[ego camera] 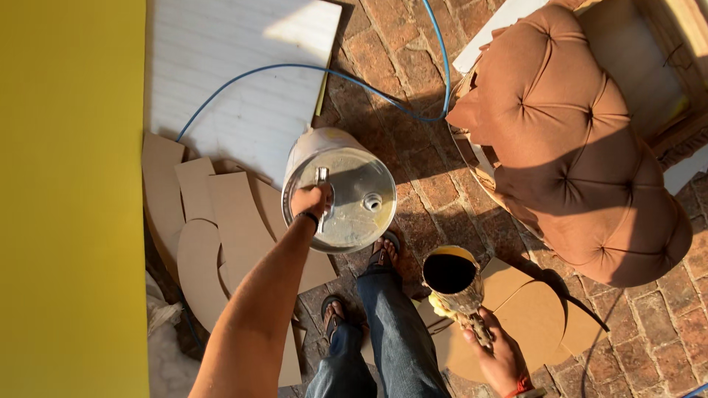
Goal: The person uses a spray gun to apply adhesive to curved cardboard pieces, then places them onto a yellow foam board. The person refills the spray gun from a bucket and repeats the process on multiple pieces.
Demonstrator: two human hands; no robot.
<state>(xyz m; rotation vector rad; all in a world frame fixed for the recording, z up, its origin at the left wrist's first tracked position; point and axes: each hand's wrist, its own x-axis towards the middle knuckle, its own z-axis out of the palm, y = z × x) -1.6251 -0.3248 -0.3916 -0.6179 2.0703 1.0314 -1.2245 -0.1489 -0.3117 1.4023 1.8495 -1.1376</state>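
L hand (310, 200) is gripping the handle on top of a big metal can (341, 193), fingers closed round it, dark band at the wrist. Can is hanging off the ground, tilted, round lid facing the cam, small cap (372, 201) just to the right of the hand. R hand (501, 357) is closed round the stem of a small open cup (450, 276) w/ dark liquid inside, outside smeared yellowish; cup is sitting just above the hand's knuckles, mouth up. The two hands are well apart, person's legs in blue jeans (391, 332) and sandals btwn them.

Under and left of L hand: cut cardboard pieces (214, 228) lying overlapped on brick floor (413, 66). Further left, a yellow sheet (70, 184). Beyond L hand, a white ribbed board (236, 74) w/ a blue hose (310, 70) running across it. Under R hand, a rounded cardboard piece (531, 317). Up and right of R hand, a brown tufted cushion (575, 140), near but not touching the cup. Strong sun, long shadows.
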